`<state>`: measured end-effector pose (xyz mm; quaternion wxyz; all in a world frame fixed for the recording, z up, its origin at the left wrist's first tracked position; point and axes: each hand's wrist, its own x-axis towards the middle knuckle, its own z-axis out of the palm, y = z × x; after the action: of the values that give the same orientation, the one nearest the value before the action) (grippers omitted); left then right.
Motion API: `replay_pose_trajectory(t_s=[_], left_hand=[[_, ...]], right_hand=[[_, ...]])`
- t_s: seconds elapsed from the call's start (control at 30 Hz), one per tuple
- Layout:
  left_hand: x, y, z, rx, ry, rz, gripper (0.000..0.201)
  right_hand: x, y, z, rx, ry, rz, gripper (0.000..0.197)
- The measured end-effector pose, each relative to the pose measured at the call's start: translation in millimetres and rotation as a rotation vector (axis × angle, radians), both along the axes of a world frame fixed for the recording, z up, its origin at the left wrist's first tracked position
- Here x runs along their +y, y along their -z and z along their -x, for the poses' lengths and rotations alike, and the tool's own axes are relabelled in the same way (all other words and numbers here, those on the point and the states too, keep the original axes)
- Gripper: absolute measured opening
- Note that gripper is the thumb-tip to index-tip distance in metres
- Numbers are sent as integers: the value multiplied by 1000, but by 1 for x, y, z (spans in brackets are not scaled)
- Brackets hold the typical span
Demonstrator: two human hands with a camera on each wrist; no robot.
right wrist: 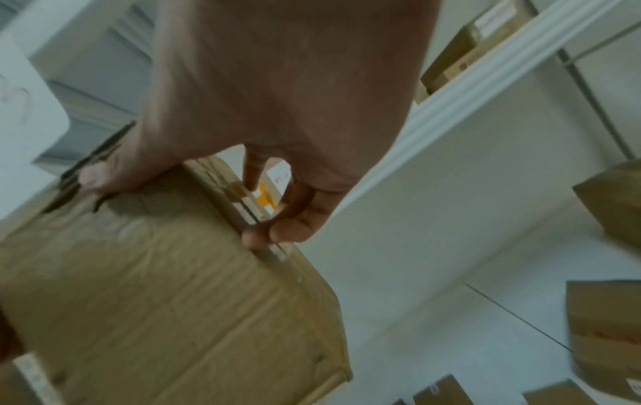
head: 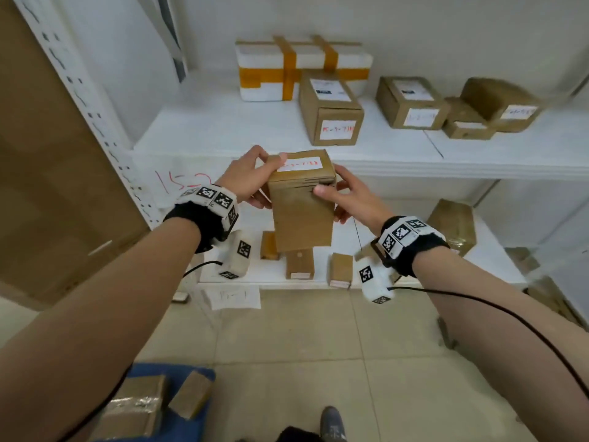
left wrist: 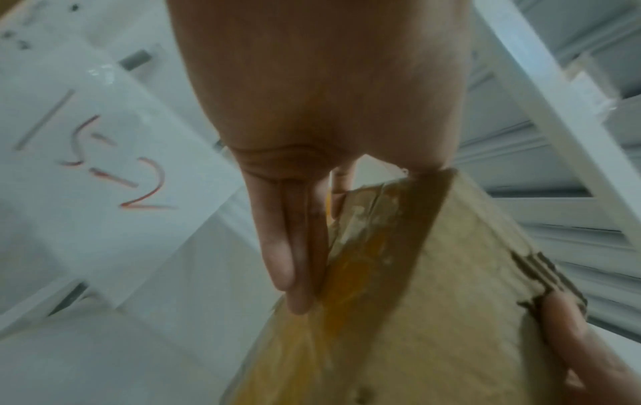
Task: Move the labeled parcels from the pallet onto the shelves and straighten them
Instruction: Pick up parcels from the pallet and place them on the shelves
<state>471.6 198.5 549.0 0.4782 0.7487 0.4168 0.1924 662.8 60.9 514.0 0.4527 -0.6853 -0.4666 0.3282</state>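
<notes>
I hold a tall brown cardboard parcel (head: pixel 302 205) upright in the air, just in front of the middle shelf's front edge (head: pixel 414 167). A white label with red writing (head: pixel 299 164) lies on its top face. My left hand (head: pixel 245 180) grips the parcel's upper left side, thumb on top and fingers (left wrist: pixel 295 260) flat along the side. My right hand (head: pixel 344 196) grips the upper right side, thumb on the front face and fingers (right wrist: pixel 277 233) curled over the right edge (right wrist: pixel 263 246).
The middle shelf holds a white foam box with orange tape (head: pixel 299 68) and several labeled brown parcels (head: pixel 331 110). Small parcels (head: pixel 299 264) stand on the lower shelf. A blue pallet (head: pixel 178 374) with two parcels lies at bottom left. Tiled floor lies below.
</notes>
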Motion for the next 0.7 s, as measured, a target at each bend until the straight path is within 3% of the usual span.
replay_pose_trajectory(t_s=[0.13,0.37,0.53,0.7], left_hand=[[1,-45,2,-65,65,-103,56],[20,-120,24,-324,42,-350,39],[46,-119,36,-342,-62,-523,36],[65,-94,26,-280,-36,-506,41]], right_hand=[[2,-37,10,-19,53,-168,60],[29,-99,38,-92,124,-406,76],[48,-119,48,-192,70,-376,90],[77,-113,39,-185,28,-234,95]])
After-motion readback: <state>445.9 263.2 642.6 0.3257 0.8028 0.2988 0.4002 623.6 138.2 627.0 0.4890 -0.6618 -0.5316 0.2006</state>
